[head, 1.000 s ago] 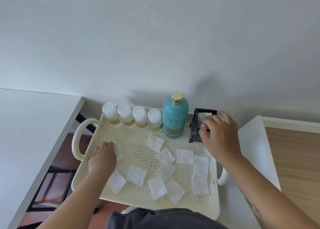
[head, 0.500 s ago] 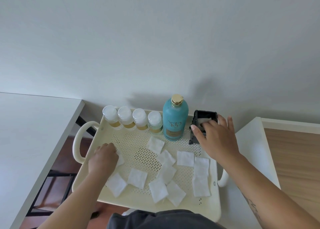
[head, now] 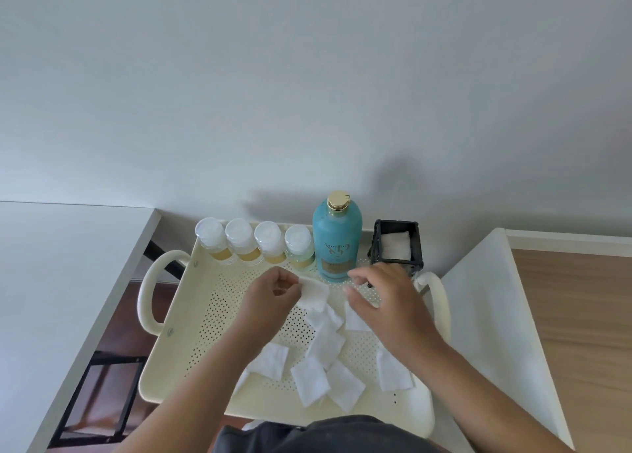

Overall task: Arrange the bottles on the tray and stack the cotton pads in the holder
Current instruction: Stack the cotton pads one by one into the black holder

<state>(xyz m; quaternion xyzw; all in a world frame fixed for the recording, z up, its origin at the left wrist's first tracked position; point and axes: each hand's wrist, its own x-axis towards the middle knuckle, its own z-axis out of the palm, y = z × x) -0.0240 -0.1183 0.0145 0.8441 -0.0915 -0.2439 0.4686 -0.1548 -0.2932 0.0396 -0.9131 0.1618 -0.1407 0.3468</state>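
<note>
A cream perforated tray (head: 205,302) carries several small white-capped bottles (head: 254,242) in a row along its back edge, beside a tall teal bottle (head: 337,240) with a gold cap. A black cotton pad holder (head: 398,244) stands at the back right corner with white pads inside. My left hand (head: 273,298) pinches one white cotton pad (head: 314,293) above the tray's middle. My right hand (head: 386,302) hovers just right of that pad with relaxed fingers and holds nothing. Several loose cotton pads (head: 325,345) lie scattered on the tray's front half.
The tray has looped handles on the left (head: 150,292) and right (head: 439,298). A white table (head: 51,281) stands to the left. A white ledge (head: 489,315) and wooden surface (head: 581,333) lie to the right. A plain wall rises behind.
My right hand left the holder and came down to the tray's middle. My left hand lifted a cotton pad from the left side and carried it toward the centre.
</note>
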